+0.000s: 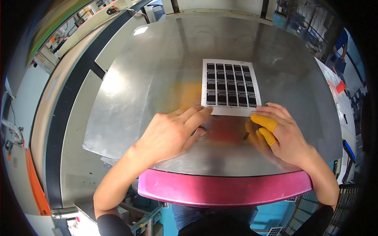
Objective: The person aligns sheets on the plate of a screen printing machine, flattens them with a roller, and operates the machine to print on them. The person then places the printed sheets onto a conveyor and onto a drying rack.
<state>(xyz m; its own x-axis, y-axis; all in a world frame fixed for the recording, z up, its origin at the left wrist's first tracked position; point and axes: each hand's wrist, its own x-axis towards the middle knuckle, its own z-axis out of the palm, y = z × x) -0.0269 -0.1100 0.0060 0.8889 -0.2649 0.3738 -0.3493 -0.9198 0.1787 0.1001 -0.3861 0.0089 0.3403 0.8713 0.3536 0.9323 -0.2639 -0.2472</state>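
A white sheet [231, 111] printed with a grid of black rectangles, five across and four down, lies flat on a shiny metal surface [126, 133], a little right of the middle and turned slightly, its near edge towards the person. Both hands are at that near edge. The left hand [173, 131] is palm down and partly open, its fingers stretched out close together with the tips at the sheet's near left corner, while the thumb sits lower, apart from the sheet. The right hand [281, 131] is also loosely open at the near right corner, fingertips touching the edge and the thumb separate below them; yellow finger covers [264, 122] wrap two of its digits. Neither hand has its thumb closed against the sheet, though from this angle I can't tell whether a fingertip reaches under the edge. The polished metal mirrors blurred patches of yellow and red near the hands. A glossy pink edge [224, 190] runs along the near side of the surface, just in front of the person's body. Over at the right, beyond the metal, are a red object [340, 86] and a blue and black tool [349, 151].
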